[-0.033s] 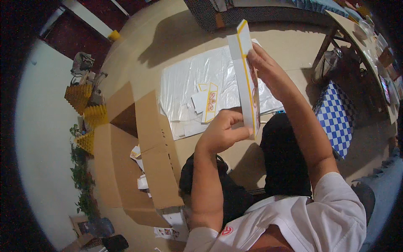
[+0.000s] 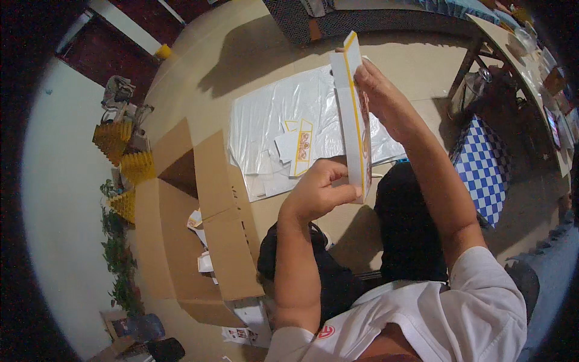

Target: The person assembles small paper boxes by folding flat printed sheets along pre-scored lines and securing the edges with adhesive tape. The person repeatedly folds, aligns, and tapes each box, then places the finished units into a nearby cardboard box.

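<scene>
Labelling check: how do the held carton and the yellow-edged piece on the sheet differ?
The carton is raised in the left hand and right hand; the piece lies on the sheet. The carton shows nearly edge-on; the piece, broad-side. Both are white with yellow lines.

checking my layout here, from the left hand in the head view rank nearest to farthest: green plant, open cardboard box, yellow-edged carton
1. Yellow-edged carton: in the left hand.
2. Open cardboard box: to the hand's left.
3. Green plant: farther left, beyond the box.
</scene>
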`<state>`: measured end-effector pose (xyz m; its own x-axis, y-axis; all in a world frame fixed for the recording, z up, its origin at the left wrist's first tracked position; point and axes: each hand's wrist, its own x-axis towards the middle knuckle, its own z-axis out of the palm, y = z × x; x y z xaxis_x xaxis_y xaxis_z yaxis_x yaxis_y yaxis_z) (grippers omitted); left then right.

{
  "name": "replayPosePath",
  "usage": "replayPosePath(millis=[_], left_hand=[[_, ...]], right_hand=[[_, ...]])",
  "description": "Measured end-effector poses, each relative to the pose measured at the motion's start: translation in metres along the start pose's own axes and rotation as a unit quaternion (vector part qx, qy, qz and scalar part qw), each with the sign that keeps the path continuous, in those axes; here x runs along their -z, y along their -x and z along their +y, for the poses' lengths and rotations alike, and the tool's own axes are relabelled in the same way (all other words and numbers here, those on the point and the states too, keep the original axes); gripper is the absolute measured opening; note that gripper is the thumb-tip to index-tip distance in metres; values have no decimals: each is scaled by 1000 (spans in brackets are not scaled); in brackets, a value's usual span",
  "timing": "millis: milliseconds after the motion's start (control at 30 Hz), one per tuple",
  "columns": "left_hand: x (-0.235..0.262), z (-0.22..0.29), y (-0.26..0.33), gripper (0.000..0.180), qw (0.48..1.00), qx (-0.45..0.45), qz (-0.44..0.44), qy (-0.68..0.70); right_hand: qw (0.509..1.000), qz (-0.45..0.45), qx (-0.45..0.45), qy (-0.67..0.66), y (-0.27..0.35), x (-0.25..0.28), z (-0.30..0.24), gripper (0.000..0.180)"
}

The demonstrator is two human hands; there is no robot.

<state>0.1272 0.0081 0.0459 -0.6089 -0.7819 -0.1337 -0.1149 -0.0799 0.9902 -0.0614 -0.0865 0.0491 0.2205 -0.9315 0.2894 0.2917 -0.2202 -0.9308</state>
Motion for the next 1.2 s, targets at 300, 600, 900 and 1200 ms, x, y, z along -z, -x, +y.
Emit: replayPosePath(millis=[300, 600, 900, 1200], left_hand=[[-4, 1, -14, 23, 977, -79, 155, 125], [7, -15, -26, 17, 941, -107, 318, 40], [1, -10, -29, 9, 856, -172, 405, -271], [3, -12, -32, 9, 809, -159, 463, -326]], right_hand=[[993, 76, -26, -88, 8, -14, 18, 45], [980, 186, 63, -20, 15, -11, 33, 51], [984, 99, 89, 117, 11, 5, 31, 18], [986, 2, 12, 166, 8, 14, 37, 20]])
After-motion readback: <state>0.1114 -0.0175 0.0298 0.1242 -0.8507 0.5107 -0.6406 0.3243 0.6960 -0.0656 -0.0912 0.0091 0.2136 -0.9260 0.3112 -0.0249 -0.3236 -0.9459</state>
